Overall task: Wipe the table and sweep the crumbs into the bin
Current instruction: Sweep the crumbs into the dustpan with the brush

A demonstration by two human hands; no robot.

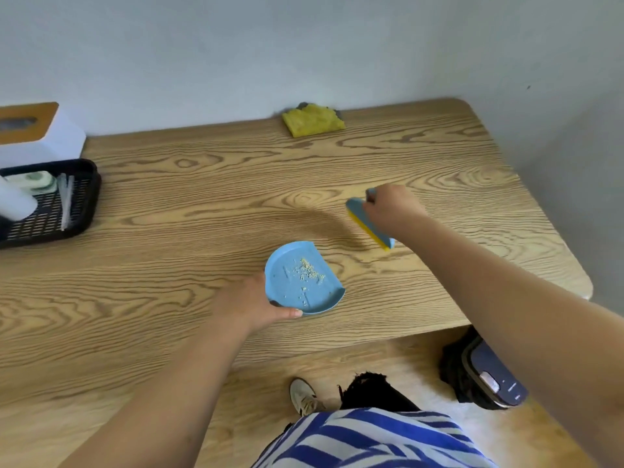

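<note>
At the left edge of the frame a black mesh tray point(50, 204) sits on the wooden table point(202, 184), with a white tissue box point(37, 136) just behind it. Centre frame, the left hand point(251, 307) grips the near rim of a blue dustpan point(302, 278), thumb curled along its edge; the pan lies flat on the table with its straight open lip facing the upper right. A scatter of crumbs point(309, 268) lies inside the pan. A yellow cloth point(312, 121) rests at the far edge of the table, against the wall. Right of centre, the right hand point(391, 206) is closed round a small blue brush with yellow bristles point(369, 224), its long axis running from upper left to lower right, roughly parallel to the pan's lip and near it, up and to the right. No loose crumbs can be made out between brush and pan. A dark lidded bin point(489, 376) stands on the floor at lower right, nearer the right hand; in my judgement the pan must travel that way.
</note>
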